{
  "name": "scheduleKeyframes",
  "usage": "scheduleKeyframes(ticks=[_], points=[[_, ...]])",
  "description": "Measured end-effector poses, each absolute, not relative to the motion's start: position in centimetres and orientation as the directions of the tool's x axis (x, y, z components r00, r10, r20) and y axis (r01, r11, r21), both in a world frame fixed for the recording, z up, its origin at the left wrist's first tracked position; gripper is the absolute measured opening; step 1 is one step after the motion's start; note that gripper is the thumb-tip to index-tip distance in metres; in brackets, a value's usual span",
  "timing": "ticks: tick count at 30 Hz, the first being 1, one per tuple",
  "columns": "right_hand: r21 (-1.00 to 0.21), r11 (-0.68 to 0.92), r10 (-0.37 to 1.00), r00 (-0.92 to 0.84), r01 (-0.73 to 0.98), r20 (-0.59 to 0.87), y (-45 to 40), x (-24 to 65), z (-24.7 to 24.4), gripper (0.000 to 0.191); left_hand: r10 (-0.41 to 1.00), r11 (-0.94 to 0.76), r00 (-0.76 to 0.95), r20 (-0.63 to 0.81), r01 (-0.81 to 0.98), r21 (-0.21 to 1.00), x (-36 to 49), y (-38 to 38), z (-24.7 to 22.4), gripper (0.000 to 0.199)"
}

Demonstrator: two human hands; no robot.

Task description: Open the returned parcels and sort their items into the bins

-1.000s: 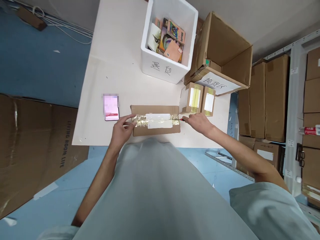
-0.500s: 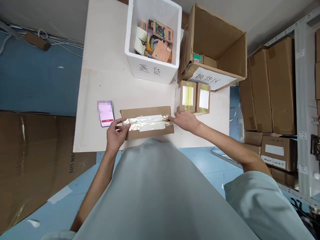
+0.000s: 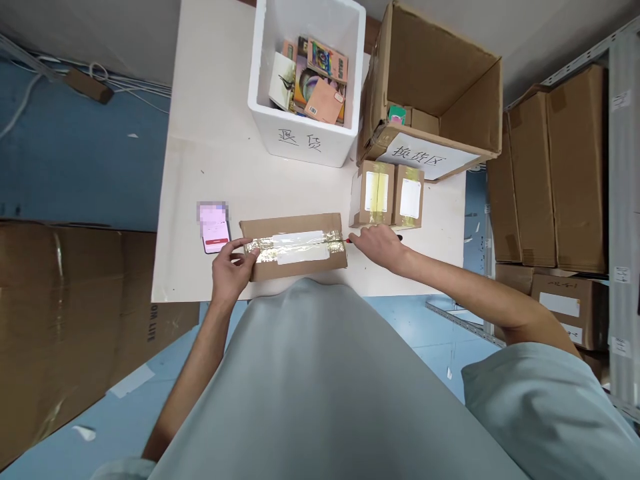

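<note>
A flat cardboard box (image 3: pixel 300 268), sealed with shiny tape and bearing a white label, lies near the table's front edge. My left hand (image 3: pixel 231 268) grips its left end, the thumb on top and the index finger at the far side. Just off the box's right end, my right hand (image 3: pixel 379 247) is closed round a slim red-and-black box cutter (image 3: pixel 349 241). Its red front points at the box and its black end sticks out behind my fist; the blade is too small to make out. A dark line runs along the tape's middle towards the cutter.
A phone (image 3: pixel 215 230) lies left of the box on the white table (image 3: pixel 210 153). At the back stand a white foam bin (image 3: pixel 305 137) with books and an open carton (image 3: pixel 445 127). Two small taped boxes (image 3: pixel 379 190) sit before the carton. Shelved cartons (image 3: pixel 575 167) are at right.
My right hand has drawn the cutter a little to the right, from the box's right end to just beyond it. The left hand keeps its hold.
</note>
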State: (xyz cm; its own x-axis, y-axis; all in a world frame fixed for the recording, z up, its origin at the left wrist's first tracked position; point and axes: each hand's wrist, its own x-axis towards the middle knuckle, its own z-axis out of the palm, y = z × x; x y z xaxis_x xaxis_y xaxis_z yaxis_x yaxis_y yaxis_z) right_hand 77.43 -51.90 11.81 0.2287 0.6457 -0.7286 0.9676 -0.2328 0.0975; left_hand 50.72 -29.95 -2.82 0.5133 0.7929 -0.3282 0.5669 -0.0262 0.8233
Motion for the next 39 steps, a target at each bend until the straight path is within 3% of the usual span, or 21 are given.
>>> scheduleKeyframes(ticks=[5, 9, 13, 18, 22, 25, 29, 32, 36, 39], points=[[0.02, -0.242, 0.721, 0.193, 0.97, -0.665, -54.2, 79.5, 9.0, 0.044, 0.784, -0.034, 0.525, -0.33, 0.568, 0.822, 50.7, -29.8, -2.8, 0.05], [-0.083, -0.391, 0.769, 0.275, 0.917, -0.578, -56.9, 79.6, 5.3, 0.044, 0.774, -0.016, 0.528, -0.348, 0.567, 0.824, 50.6, -29.4, -3.0, 0.048], [-0.288, -0.546, 0.8, 0.388, 0.787, -0.457, -58.8, 77.1, 1.5, 0.042, 0.763, -0.028, 0.544, -0.349, 0.567, 0.823, 50.4, -29.0, -3.3, 0.048], [-0.529, -0.574, 0.817, 0.478, 0.625, -0.322, -58.9, 72.6, -1.6, 0.042, 0.752, -0.013, 0.548, -0.365, 0.567, 0.824, 49.5, -28.1, -3.3, 0.054], [-0.651, -0.639, 0.706, 0.647, 0.409, -0.286, -58.5, 70.1, -3.3, 0.044, 0.751, 0.014, 0.544, -0.373, 0.552, 0.834, 47.7, -26.3, -3.6, 0.063], [-0.679, -0.687, 0.609, 0.716, 0.259, -0.342, -57.8, 69.0, -4.2, 0.039, 0.763, -0.018, 0.535, -0.361, 0.577, 0.817, 46.0, -24.8, -3.7, 0.06], [-0.718, -0.67, 0.603, 0.701, 0.187, -0.38, -56.0, 67.0, -4.1, 0.04, 0.802, -0.33, 0.578, -0.148, 0.636, 0.697, 44.1, -24.4, -3.5, 0.043], [-0.718, -0.666, 0.592, 0.73, 0.204, -0.342, -55.0, 65.6, -2.8, 0.047, 0.749, -0.497, 0.66, -0.052, 0.612, 0.616, 43.8, -25.8, -3.8, 0.043], [-0.707, -0.675, 0.542, 0.792, 0.21, -0.281, -55.9, 65.3, 0.2, 0.051, 0.699, -0.503, 0.711, -0.08, 0.567, 0.652, 45.0, -29.3, -4.9, 0.055], [-0.7, -0.673, 0.504, 0.841, 0.24, -0.196, -57.1, 66.4, 2.6, 0.051, 0.639, -0.442, 0.746, -0.189, 0.557, 0.703, 46.7, -32.7, -5.8, 0.055]])
